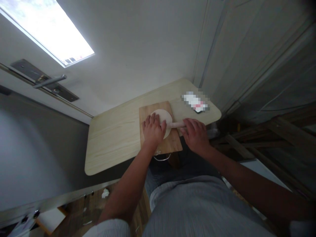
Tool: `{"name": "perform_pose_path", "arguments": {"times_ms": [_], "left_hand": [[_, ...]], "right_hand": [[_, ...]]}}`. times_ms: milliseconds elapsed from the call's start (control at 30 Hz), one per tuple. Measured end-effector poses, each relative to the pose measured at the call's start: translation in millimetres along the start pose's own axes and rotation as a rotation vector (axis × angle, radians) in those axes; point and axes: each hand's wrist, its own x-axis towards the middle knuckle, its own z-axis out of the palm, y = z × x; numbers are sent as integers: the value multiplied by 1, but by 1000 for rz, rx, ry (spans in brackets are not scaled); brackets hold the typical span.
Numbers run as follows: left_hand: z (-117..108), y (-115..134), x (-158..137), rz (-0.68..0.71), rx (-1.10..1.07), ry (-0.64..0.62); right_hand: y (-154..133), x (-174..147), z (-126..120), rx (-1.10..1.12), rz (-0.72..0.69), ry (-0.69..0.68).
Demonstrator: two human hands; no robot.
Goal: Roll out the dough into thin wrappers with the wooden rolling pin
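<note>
Held in the curled right hand [197, 134], the rolling pin [177, 124] is pointed left across frame centre onto the dough round [164, 115], where the left hand [153, 129] is laid flat.

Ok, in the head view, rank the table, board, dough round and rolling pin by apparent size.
Largest to smallest:
1. Table
2. Board
3. Dough round, partly under the left hand
4. Rolling pin, visible part only; the right hand grips it
</note>
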Motion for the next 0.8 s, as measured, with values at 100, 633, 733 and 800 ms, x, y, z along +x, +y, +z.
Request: {"name": "perform_pose_path", "arguments": {"times_ms": [100,633,733,800], "left_hand": [[-2,-1,-15,6,-23,-4],[-19,-5,-86,-11,-30,-104],[-17,-5,-71,1,-25,-107],[-14,-5,-56,16,-22,-106]], "right_hand": [[-2,-9,-4,8,-7,-9],[-6,-37,-26,223,40,-72],[0,-30,-27,263,74,-84],[5,-26,-27,277,105,-82]]}}
